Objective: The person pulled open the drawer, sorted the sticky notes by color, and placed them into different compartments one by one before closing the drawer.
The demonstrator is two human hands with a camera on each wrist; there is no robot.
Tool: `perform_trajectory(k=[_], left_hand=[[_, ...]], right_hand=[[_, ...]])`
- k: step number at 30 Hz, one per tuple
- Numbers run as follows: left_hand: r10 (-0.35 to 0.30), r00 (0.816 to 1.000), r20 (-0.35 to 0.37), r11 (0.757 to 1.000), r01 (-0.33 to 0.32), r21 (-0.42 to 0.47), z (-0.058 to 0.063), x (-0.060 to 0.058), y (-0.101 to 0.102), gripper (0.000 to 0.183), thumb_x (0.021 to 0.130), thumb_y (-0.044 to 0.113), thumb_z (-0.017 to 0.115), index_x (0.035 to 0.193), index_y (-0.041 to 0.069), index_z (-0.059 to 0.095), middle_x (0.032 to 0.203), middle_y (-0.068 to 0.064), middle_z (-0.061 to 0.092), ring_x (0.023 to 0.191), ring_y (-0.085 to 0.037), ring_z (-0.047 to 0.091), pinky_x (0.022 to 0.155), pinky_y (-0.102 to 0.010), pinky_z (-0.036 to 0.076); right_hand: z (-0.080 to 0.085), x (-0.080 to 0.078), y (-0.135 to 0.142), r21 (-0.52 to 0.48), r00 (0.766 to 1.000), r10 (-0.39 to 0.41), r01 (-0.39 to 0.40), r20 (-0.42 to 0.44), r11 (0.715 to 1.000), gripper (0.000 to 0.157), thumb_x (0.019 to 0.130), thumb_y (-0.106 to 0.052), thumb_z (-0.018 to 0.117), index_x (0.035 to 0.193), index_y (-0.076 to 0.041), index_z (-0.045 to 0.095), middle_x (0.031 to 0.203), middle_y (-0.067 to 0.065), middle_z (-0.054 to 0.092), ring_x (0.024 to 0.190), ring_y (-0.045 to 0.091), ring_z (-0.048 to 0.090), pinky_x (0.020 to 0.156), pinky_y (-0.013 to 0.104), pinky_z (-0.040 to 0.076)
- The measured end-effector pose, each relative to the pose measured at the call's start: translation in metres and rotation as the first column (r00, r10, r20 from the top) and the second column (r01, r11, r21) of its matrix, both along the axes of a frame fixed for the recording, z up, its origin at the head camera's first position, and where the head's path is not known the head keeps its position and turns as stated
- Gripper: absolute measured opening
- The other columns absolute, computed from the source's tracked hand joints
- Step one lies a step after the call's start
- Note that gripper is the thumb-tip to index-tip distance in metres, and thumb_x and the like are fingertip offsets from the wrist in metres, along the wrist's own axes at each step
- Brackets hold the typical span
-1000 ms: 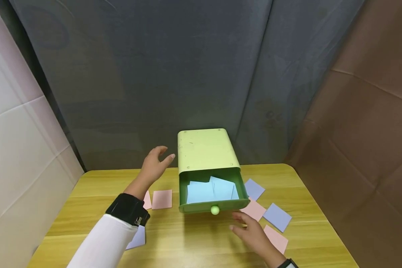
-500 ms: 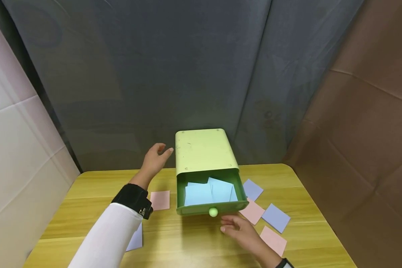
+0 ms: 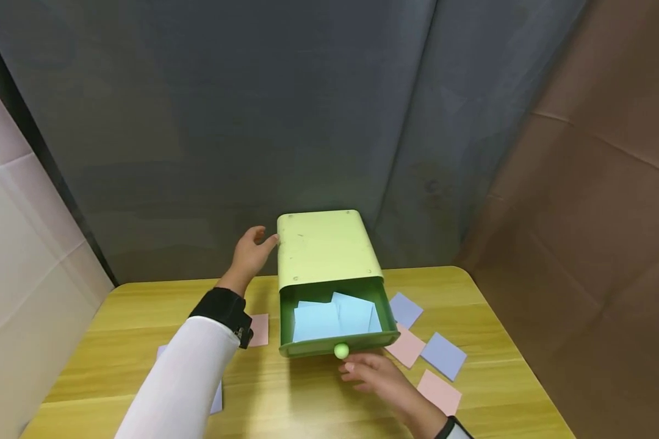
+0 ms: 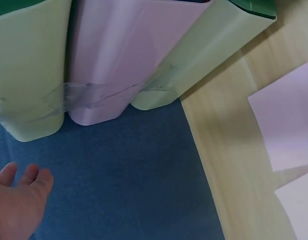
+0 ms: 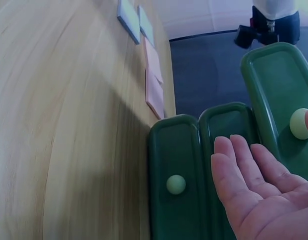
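Observation:
A small light-green drawer cabinet (image 3: 324, 250) stands at the table's back, its top drawer (image 3: 307, 349) pulled out. Inside that drawer lie several light-blue paper squares (image 3: 316, 321). My left hand (image 3: 251, 253) is at the cabinet's upper left side, fingers loosely bent; whether the thumb touches it I cannot tell. Just below the round knob (image 3: 342, 350) is my right hand (image 3: 381, 378), its fingers extended. In the right wrist view the thumb overlaps the knob (image 5: 299, 123); contact is unclear. The left wrist view shows stacked green and pink sections (image 4: 119, 55) wrapped with clear tape.
To the cabinet's right, purple squares (image 3: 443, 355) and pink squares (image 3: 439, 392) lie on the wooden table (image 3: 505, 390). A pink square (image 3: 259, 329) and a partly hidden purple one (image 3: 216, 399) are near the left forearm. A dark grey curtain (image 3: 252, 122) hangs behind.
My right hand has moved left, from beside the drawer's right corner to under the knob. The left hand has come closer to the cabinet's side. The view has shifted slightly.

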State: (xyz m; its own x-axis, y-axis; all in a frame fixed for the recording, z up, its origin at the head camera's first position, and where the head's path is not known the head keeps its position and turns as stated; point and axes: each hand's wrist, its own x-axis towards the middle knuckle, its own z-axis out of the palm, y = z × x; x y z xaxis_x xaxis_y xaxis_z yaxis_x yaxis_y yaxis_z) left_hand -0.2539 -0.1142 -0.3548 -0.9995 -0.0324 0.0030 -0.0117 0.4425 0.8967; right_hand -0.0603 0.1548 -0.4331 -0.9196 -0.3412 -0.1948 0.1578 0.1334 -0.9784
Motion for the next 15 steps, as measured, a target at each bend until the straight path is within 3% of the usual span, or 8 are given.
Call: perform_trajectory(k=[15], left_hand=[[0.004, 1.0, -0.004, 0.999, -0.004, 0.039, -0.002, -0.009, 0.006, 0.067, 0.098, 0.034, 0.053, 0.152, 0.004, 0.025, 0.155, -0.019, 0.028, 0.143, -0.034, 0.024, 0.114, -0.047, 0.028]], right_hand=[[0.004, 0.009, -0.016, -0.114, 0.997, 0.035, -0.027, 0.065, 0.993, 0.046, 0.098, -0.027, 0.052, 0.122, 0.012, 0.056, 0.114, 0.016, 0.066, 0.104, 0.023, 0.065, 0.09, 0.036, 0.053]])
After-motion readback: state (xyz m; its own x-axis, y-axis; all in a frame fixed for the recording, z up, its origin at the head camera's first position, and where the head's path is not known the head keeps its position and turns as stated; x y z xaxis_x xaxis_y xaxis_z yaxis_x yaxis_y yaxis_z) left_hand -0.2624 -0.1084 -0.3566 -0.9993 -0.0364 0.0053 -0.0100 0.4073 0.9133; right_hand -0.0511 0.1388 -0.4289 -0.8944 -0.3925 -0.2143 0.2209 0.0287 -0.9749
